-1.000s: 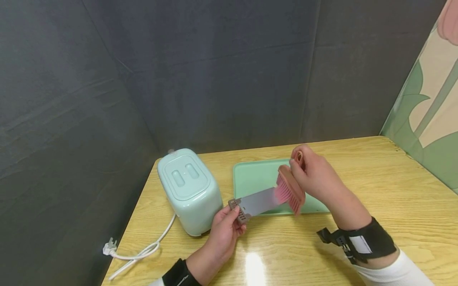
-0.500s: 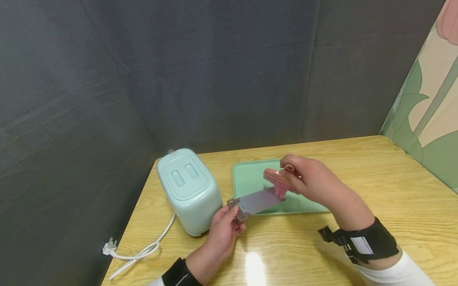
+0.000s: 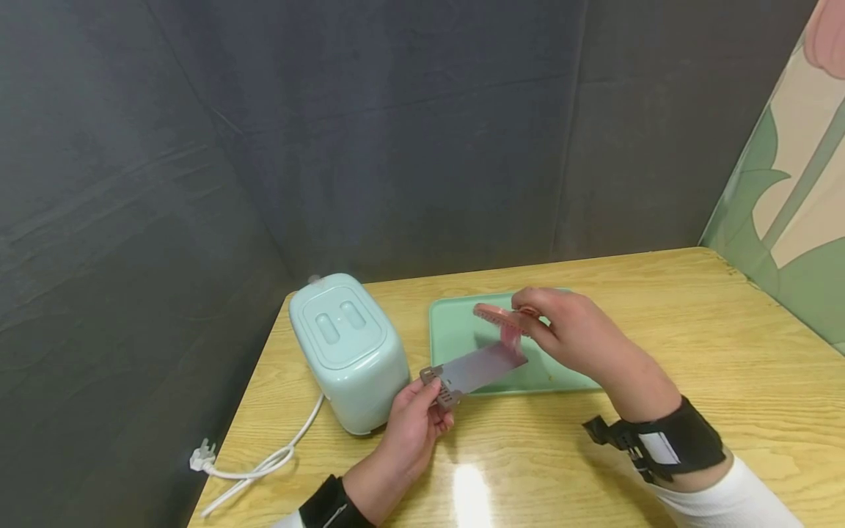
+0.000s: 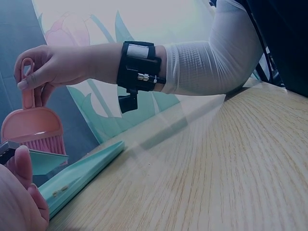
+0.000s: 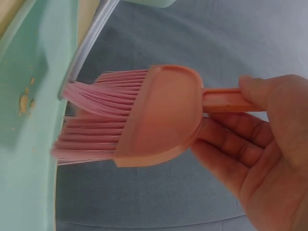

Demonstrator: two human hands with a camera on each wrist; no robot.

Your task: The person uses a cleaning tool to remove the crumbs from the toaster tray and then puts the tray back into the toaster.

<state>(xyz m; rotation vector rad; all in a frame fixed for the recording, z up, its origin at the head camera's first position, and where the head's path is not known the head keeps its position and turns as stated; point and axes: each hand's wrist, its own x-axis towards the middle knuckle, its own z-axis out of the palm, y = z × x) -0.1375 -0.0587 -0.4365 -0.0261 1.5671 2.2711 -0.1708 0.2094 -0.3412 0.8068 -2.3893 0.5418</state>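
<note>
My left hand [image 3: 412, 425] pinches the brown slotted end of a flat metal crumb tray [image 3: 477, 371], held out over the front of a pale green tray [image 3: 455, 323]. In my right hand [image 3: 581, 337] is the handle of a small orange hand brush [image 3: 496, 315] with pink bristles. Those bristles [image 5: 101, 98] bend against the crumb tray's far end, as the right wrist view shows. The left wrist view has the brush [image 4: 33, 122] upright, handle up, behind the metal plate. Small tan crumbs [image 5: 24, 103] lie on the green tray below.
A mint green toaster [image 3: 350, 345] with a two-slot lid stands left of the green tray. Its white cord [image 3: 264, 467] and plug [image 3: 201, 458] lie at the table's left edge. Dark cloth [image 3: 422, 147] hangs behind the wooden table [image 3: 713, 323].
My right hand has swung the brush leftward over the crumb tray, its head turning from steep to nearly flat. The left hand and crumb tray have barely moved.
</note>
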